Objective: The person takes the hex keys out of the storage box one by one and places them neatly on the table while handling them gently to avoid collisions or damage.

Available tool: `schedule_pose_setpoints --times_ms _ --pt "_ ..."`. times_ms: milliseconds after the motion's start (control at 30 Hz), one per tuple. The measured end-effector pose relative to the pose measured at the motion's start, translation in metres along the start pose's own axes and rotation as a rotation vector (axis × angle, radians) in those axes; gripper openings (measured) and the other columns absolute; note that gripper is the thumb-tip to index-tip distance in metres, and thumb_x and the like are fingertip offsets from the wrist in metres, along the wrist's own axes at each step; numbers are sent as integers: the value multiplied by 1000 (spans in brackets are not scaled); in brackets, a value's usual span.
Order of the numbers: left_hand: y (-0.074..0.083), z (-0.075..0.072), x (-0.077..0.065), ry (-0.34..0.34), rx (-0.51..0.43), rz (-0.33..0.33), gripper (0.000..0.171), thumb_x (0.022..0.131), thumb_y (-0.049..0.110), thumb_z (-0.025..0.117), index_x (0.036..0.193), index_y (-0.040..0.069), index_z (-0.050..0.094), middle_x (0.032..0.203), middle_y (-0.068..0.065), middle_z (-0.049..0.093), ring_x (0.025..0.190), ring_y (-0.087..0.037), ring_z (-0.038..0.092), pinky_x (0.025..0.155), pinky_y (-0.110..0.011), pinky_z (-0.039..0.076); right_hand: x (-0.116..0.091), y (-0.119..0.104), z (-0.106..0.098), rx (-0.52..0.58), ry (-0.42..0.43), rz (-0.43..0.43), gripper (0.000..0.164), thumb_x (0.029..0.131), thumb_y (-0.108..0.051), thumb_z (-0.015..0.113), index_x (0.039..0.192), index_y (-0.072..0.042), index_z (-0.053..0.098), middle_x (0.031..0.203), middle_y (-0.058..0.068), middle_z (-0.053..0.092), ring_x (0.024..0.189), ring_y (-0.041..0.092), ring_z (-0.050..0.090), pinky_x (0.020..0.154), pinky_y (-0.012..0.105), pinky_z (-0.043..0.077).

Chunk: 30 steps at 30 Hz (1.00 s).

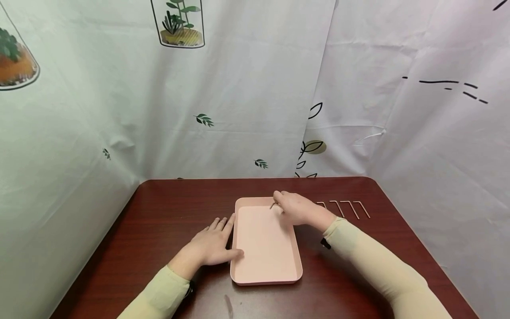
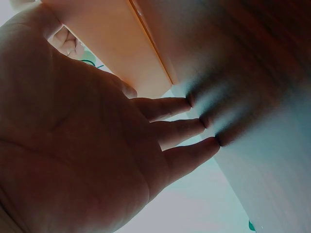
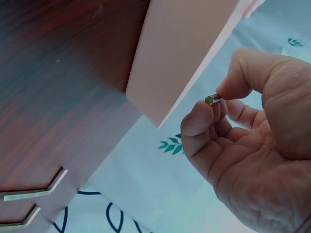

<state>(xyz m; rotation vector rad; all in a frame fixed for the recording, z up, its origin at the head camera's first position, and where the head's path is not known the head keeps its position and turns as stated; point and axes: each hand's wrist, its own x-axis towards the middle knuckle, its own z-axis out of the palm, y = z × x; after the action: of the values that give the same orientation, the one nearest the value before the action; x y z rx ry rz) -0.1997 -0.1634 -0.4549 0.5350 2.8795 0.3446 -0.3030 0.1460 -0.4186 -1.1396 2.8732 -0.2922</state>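
Note:
A shallow pink tray [image 1: 264, 252] lies on the table, its long sides pointing away from me. Beside its left wall is my left hand [image 1: 211, 246], fingers straight with their tips on the table and the thumb over the tray's rim. My right hand [image 1: 298, 209] is above the far right part of the tray. Between thumb and fingers it pinches a hex key [image 3: 213, 99], whose six-sided end shows in the right wrist view. The bent short arm sticks out leftward over the tray in the head view; the rest is hidden by the hand.
Several more L-shaped hex keys [image 1: 351, 209] lie in a row on the table right of the tray, one partly behind my right wrist. The dark red wooden table [image 1: 167, 208] ends at white printed curtains [image 1: 239, 88] at the back and sides.

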Motion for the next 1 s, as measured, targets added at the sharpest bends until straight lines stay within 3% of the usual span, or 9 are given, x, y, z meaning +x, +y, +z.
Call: schedule_pose_setpoints --times_ms 400,500,733,1000 --pt "1 0 -1 -4 -6 -1 120 94 72 69 178 3 18 171 -33 39 162 -51 34 125 -65 38 -14 16 -3 25 73 25 17 106 -7 66 99 -9 51 83 1 49 73 18 47 66 34 43" --pt "1 0 -1 -3 -8 -1 120 94 72 69 178 4 18 171 -33 39 162 -51 34 125 -65 38 -17 20 -4 31 81 41 17 104 -4 67 98 -8 51 81 1 48 73 17 45 65 33 41" --pt "-1 3 2 10 12 2 121 92 73 70 178 4 19 169 -33 42 160 -52 37 124 -63 40 -25 32 -7 23 100 94 29 84 2 74 97 -11 51 82 1 49 75 19 48 68 37 45" --pt "0 2 1 12 5 3 121 92 72 71 178 3 19 170 -33 41 160 -52 37 125 -63 40 -32 44 -8 20 129 116 30 79 1 73 96 -11 51 82 1 50 76 21 49 70 40 47"
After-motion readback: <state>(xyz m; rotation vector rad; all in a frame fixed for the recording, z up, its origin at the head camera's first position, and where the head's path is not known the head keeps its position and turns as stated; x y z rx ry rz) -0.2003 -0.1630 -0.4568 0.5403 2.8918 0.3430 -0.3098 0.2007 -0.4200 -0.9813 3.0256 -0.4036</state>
